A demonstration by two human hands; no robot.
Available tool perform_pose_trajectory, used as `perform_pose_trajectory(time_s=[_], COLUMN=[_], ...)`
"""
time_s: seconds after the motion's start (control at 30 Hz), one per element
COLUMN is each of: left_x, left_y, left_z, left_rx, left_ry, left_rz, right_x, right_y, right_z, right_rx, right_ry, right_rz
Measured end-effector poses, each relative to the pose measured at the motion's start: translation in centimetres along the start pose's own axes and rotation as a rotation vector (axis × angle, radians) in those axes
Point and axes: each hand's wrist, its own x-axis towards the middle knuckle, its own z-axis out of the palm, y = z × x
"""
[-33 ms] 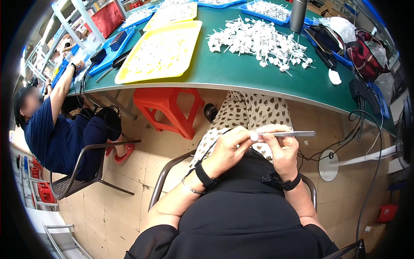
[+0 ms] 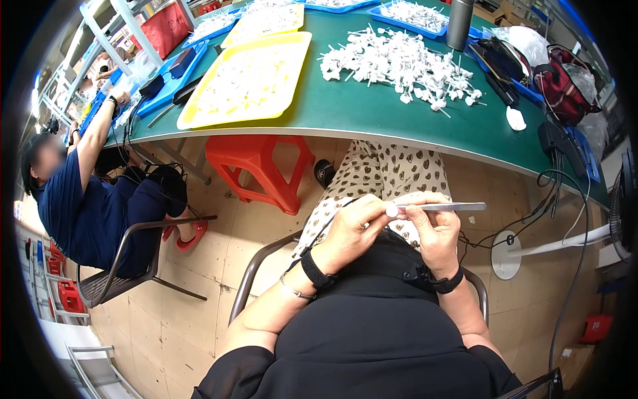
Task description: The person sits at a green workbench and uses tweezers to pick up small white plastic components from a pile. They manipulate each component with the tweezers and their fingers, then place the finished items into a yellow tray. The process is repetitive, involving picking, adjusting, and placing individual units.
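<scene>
Over my lap, my left hand [image 2: 361, 221] pinches a small round white part [image 2: 391, 211] between thumb and fingertips. My right hand [image 2: 433, 229] is closed round a slim, flat silver tool [image 2: 465, 207], which could be tweezers or a blade handle. Its wide end sticks out to the right past my fingers. The working end points left and meets the white part, partly covered by my fingertips. On the green table [image 2: 319, 110] ahead lies a heap of white plastic parts [image 2: 405, 63] with thin stems. To its left, a yellow tray [image 2: 298, 83] holds many small white pieces.
A red stool [image 2: 256, 166] stands under the table. A person in dark blue [image 2: 93, 213] sits at the left. A grey bottle [image 2: 458, 25], a dark red bag [image 2: 561, 83] and black cables [image 2: 551, 169] are at the right, beside a white fan stand [image 2: 508, 254].
</scene>
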Motion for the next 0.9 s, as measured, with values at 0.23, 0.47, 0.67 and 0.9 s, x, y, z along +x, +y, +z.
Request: perform_pose_trajectory(time_s=[0.23, 0.47, 0.67, 0.9], left_x=[0.1, 0.0, 0.0, 0.0], left_y=[-0.1, -0.2, -0.3, 0.2], left_z=[0.2, 0.2, 0.2, 0.0], left_rx=[0.052, 0.085, 0.092, 0.163], left_ry=[0.045, 0.033, 0.048, 0.044], left_rz=[0.048, 0.049, 0.063, 0.051], right_x=[-0.1, 0.0, 0.0, 0.0], right_y=[0.2, 0.1, 0.4, 1.2], right_z=[0.1, 0.3, 0.1, 0.0], right_rx=[-0.033, -0.044, -0.123, -0.154], right_ry=[0.007, 0.009, 0.002, 0.014], right_rz=[-0.031, -0.054, -0.084, -0.124])
